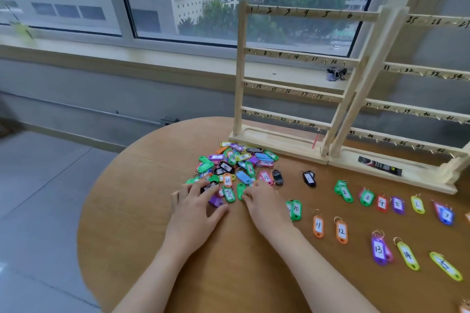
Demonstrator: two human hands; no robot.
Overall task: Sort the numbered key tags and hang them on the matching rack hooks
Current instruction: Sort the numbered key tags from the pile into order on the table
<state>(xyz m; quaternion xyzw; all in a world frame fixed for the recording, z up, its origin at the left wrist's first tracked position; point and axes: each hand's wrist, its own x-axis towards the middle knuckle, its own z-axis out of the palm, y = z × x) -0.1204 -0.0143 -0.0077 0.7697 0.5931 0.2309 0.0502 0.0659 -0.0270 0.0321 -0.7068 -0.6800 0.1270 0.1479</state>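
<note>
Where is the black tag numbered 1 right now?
In the head view, the black tag marked 1 lies flat on the round table, right of the unsorted pile, left of the green tag 2, in front of the left rack's base.

Purple tag [378, 250]: "13"; rack rail [312, 12]: 1–6.

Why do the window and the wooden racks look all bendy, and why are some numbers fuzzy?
Head view: the wide lens bends straight lines near the edges, so the window frame and right rack lean. Head view: soft grey daylight, faint shadows, no strong glare. Head view: the left hand is slightly smeared, and the pile of tags is too soft to read, though tag 13 reads clearly.
</note>
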